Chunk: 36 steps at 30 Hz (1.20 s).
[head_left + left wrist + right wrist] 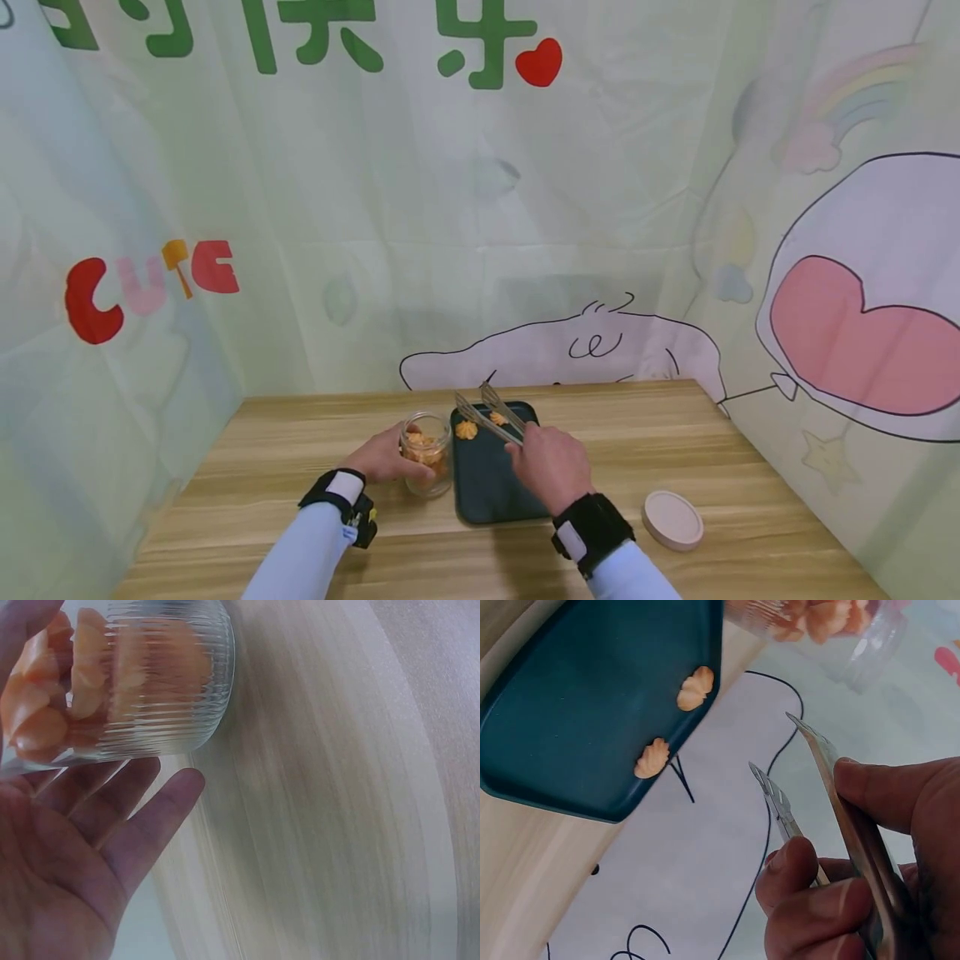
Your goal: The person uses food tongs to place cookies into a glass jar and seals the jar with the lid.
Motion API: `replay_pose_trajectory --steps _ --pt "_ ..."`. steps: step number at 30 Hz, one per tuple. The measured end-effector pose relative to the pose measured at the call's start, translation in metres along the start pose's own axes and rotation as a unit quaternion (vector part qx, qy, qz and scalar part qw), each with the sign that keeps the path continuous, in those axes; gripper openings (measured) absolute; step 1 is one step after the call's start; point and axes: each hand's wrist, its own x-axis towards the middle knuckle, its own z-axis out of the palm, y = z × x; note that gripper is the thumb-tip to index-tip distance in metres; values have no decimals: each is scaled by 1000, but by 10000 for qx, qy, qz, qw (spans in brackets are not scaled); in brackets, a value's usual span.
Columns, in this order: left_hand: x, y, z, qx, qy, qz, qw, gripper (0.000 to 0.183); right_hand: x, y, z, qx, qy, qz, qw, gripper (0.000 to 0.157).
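My left hand (381,455) grips a ribbed glass jar (442,457) from its left side, thumb across the front. Orange-yellow piped cookies (90,682) fill part of the jar in the left wrist view. In my right hand (557,468) is a pair of metal tongs (847,825), arms spread apart and nothing between the tips. From the head view, the tongs reach over a dark teal tray (487,487). Two cookies lie near the tray's far edge, one cookie (696,688) closer to the jar and another cookie (653,758) farther along.
A pale pink round lid (673,521) lies on the wooden table (300,433), right of my right wrist. The jar stands close to the tray's left edge. A printed cloth backdrop (360,317) rises behind the table and along both sides.
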Motion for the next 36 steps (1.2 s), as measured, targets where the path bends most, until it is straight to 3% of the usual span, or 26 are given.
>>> replay_pose_trajectory --steps 7,18,28,36 --pt "-1 3 0 -21 -25 -26 10000 83 10 1 10 5 -424 230 9988 37" --pt "-1 4 0 -15 -31 -50 10000 88 17 2 29 -71 -290 -2 9996 38" --pt "-1 4 -2 -37 -81 76 9999 83 20 -4 39 -217 -677 141 9974 39" --pt "-6 5 -3 -29 -33 56 10000 79 20 -7 51 -439 -458 -30 9980 38"
